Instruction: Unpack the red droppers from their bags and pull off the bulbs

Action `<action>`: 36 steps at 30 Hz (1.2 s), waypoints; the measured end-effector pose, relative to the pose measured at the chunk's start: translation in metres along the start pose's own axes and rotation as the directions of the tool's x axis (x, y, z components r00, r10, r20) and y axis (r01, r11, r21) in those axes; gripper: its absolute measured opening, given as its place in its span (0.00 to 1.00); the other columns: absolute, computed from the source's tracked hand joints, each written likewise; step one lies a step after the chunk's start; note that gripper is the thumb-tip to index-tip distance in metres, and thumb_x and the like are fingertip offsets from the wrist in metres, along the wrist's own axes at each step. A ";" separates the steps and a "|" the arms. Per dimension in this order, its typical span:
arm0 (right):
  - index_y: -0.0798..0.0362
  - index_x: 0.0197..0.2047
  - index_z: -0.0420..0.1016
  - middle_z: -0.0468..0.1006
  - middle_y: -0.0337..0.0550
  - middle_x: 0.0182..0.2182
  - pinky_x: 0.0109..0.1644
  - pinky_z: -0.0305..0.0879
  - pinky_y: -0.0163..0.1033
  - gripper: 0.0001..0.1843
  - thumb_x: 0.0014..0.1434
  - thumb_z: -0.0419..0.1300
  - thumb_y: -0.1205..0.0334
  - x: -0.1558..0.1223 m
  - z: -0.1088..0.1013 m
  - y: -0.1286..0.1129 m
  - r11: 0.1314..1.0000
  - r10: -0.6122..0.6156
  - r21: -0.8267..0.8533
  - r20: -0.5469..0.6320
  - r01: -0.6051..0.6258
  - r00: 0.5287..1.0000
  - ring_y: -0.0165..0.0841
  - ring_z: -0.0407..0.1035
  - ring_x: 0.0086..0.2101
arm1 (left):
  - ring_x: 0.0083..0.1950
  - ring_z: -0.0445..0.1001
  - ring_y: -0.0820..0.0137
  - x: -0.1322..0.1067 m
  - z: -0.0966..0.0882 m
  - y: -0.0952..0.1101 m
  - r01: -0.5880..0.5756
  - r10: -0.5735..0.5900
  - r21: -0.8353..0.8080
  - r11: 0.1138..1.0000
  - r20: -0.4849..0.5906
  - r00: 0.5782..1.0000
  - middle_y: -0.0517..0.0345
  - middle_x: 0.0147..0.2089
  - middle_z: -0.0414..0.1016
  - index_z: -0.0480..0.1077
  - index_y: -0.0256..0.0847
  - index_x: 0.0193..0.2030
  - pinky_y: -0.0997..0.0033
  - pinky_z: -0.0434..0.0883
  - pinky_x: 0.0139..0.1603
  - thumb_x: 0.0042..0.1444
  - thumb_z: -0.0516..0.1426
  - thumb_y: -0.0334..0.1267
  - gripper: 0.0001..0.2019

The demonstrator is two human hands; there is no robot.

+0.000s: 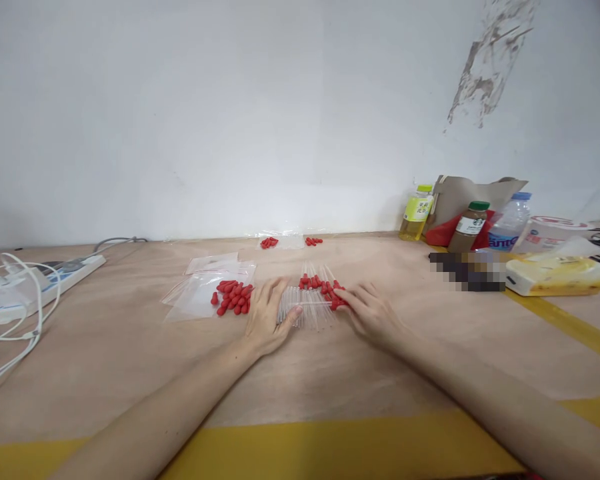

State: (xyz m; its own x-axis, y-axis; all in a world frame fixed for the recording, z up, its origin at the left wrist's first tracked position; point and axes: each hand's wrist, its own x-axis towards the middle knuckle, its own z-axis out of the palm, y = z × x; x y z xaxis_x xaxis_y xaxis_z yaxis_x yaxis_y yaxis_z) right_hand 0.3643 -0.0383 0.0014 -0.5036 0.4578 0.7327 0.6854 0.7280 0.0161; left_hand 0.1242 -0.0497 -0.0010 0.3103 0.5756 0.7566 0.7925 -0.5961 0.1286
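Clear thin tubes [316,319] lie side by side in a loose row between my two hands. My left hand [269,317] rests at the row's left end, its fingers stretched and its thumb apart, near the tip of one tube lying crosswise. At the right, my right hand [373,313] has its fingers closed on the red rubber bulb [337,304] of that crosswise dropper. Several droppers with red bulbs [310,283] lie just behind the row. A pile of loose red bulbs [234,297] is left of my left hand, partly on clear plastic bags [195,297].
Two small groups of red bulbs [269,243] lie in clear plastic by the wall. Left are a power strip [75,277] and white cables [40,313]. Bottles [415,217], a paper bag [480,193] and a tissue pack [555,277] stand right. Yellow tape [280,447] marks the front edge.
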 end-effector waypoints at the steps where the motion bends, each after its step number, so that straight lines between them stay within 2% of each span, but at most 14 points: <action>1: 0.54 0.44 0.70 0.74 0.47 0.34 0.40 0.57 0.40 0.12 0.58 0.51 0.65 -0.005 0.002 -0.003 0.999 -0.036 -0.035 -0.017 0.035 0.999 0.34 0.63 0.35 | 0.53 0.61 0.62 0.000 -0.001 0.002 -0.040 0.040 0.001 0.999 0.024 0.999 0.49 0.52 0.65 0.59 0.41 0.57 0.58 0.57 0.53 0.57 0.51 0.43 0.21; 4: 0.53 0.39 0.72 0.74 0.46 0.34 0.40 0.56 0.40 0.09 0.58 0.52 0.64 -0.009 0.006 -0.013 0.997 -0.028 -0.075 -0.070 0.023 0.997 0.34 0.63 0.36 | 0.48 0.65 0.64 0.000 -0.001 0.008 -0.164 0.162 0.014 0.986 0.113 0.980 0.54 0.44 0.72 0.67 0.44 0.49 0.57 0.55 0.53 0.57 0.51 0.41 0.14; 6: 0.52 0.37 0.72 0.74 0.45 0.35 0.44 0.54 0.40 0.08 0.58 0.52 0.64 -0.007 0.009 -0.019 0.998 -0.029 -0.054 -0.072 0.025 0.997 0.34 0.63 0.38 | 0.44 0.68 0.67 0.000 0.000 0.012 -0.224 0.219 0.024 0.974 0.136 0.966 0.57 0.38 0.74 0.69 0.45 0.46 0.56 0.53 0.54 0.58 0.51 0.40 0.11; 9: 0.52 0.36 0.72 0.75 0.41 0.31 0.47 0.51 0.41 0.07 0.59 0.52 0.64 -0.006 0.011 -0.024 0.998 -0.063 -0.016 -0.062 0.062 0.996 0.32 0.63 0.38 | 0.36 0.68 0.71 0.000 0.001 0.016 -0.275 0.266 0.045 0.960 0.146 0.953 0.61 0.30 0.74 0.71 0.45 0.41 0.57 0.53 0.53 0.58 0.51 0.38 0.09; 12: 0.52 0.34 0.72 0.74 0.40 0.26 0.46 0.49 0.41 0.07 0.58 0.53 0.63 -0.009 0.013 -0.024 0.999 -0.045 -0.006 -0.066 0.045 0.997 0.31 0.63 0.33 | 0.32 0.67 0.71 -0.001 0.001 0.018 -0.283 0.271 0.067 0.957 0.149 0.951 0.63 0.25 0.73 0.72 0.45 0.36 0.56 0.53 0.52 0.58 0.51 0.37 0.08; 21: 0.51 0.30 0.72 0.71 0.37 0.21 0.44 0.46 0.41 0.09 0.58 0.52 0.65 -0.010 0.010 -0.025 0.995 -0.085 -0.059 -0.060 0.082 0.995 0.29 0.61 0.30 | 0.31 0.66 0.71 -0.002 -0.007 0.017 -0.315 0.298 0.110 0.943 0.147 0.943 0.62 0.23 0.72 0.72 0.45 0.35 0.55 0.54 0.50 0.58 0.50 0.37 0.09; 24: 0.51 0.32 0.73 0.72 0.38 0.23 0.41 0.47 0.41 0.09 0.58 0.52 0.66 -0.010 0.009 -0.023 0.996 -0.086 -0.040 -0.065 0.083 0.994 0.30 0.62 0.31 | 0.30 0.66 0.71 -0.003 -0.005 0.012 -0.337 0.318 0.109 0.935 0.163 0.934 0.60 0.25 0.73 0.72 0.43 0.36 0.61 0.59 0.42 0.58 0.50 0.37 0.09; 26: 0.52 0.33 0.73 0.73 0.40 0.24 0.39 0.50 0.39 0.09 0.57 0.51 0.66 -0.010 0.008 -0.018 0.999 -0.046 0.016 -0.064 0.047 0.997 0.30 0.63 0.31 | 0.30 0.66 0.71 -0.005 -0.004 0.006 -0.310 0.296 0.070 0.948 0.163 0.941 0.58 0.26 0.72 0.72 0.41 0.37 0.66 0.61 0.36 0.59 0.50 0.36 0.10; 28: 0.52 0.34 0.72 0.74 0.41 0.27 0.38 0.54 0.38 0.09 0.58 0.51 0.66 -0.011 0.006 -0.008 0.989 0.087 0.130 -0.096 -0.074 0.992 0.30 0.64 0.31 | 0.30 0.67 0.71 -0.005 -0.003 -0.002 -0.216 0.213 0.017 0.976 0.117 0.970 0.57 0.28 0.71 0.71 0.40 0.38 0.70 0.63 0.34 0.59 0.49 0.35 0.10; 30: 0.53 0.37 0.72 0.74 0.43 0.31 0.36 0.58 0.36 0.10 0.58 0.51 0.64 -0.013 0.006 0.005 0.931 0.297 0.263 -0.150 -0.252 0.943 0.30 0.65 0.31 | 0.32 0.68 0.71 -0.003 -0.004 -0.009 -0.076 0.077 -0.012 0.997 0.067 0.995 0.56 0.30 0.70 0.71 0.39 0.40 0.72 0.64 0.34 0.59 0.48 0.35 0.11; 32: 0.53 0.39 0.73 0.74 0.44 0.33 0.35 0.61 0.35 0.11 0.57 0.51 0.61 -0.013 0.007 0.018 0.838 0.492 0.353 -0.164 -0.416 0.855 0.30 0.66 0.31 | 0.33 0.67 0.71 0.000 -0.006 -0.013 0.036 -0.035 0.000 0.999 0.061 0.997 0.55 0.33 0.67 0.70 0.39 0.44 0.72 0.66 0.34 0.59 0.48 0.34 0.12; 34: 0.54 0.40 0.74 0.75 0.45 0.33 0.34 0.63 0.36 0.13 0.55 0.52 0.60 -0.013 0.011 0.031 0.739 0.630 0.384 -0.102 -0.554 0.770 0.30 0.67 0.30 | 0.33 0.67 0.71 0.004 -0.005 -0.013 0.069 -0.070 0.015 0.997 0.080 0.994 0.54 0.34 0.65 0.69 0.38 0.46 0.72 0.66 0.33 0.58 0.47 0.32 0.14; 36: 0.54 0.40 0.75 0.76 0.45 0.34 0.35 0.64 0.36 0.14 0.52 0.53 0.62 -0.010 0.016 0.042 0.620 0.725 0.405 0.033 -0.672 0.688 0.31 0.68 0.30 | 0.33 0.66 0.71 0.008 -0.002 -0.012 0.042 -0.042 0.002 0.999 0.074 0.996 0.54 0.34 0.64 0.69 0.37 0.47 0.72 0.67 0.33 0.57 0.46 0.29 0.15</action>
State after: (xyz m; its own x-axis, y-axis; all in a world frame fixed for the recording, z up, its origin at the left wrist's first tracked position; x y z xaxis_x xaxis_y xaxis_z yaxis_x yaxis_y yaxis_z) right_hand 0.3893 -0.0042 -0.0165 0.1324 0.8597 0.4934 0.5505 0.3501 -0.7578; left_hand 0.1154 -0.0394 0.0047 0.3144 0.6402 0.7009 0.8060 -0.5701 0.1592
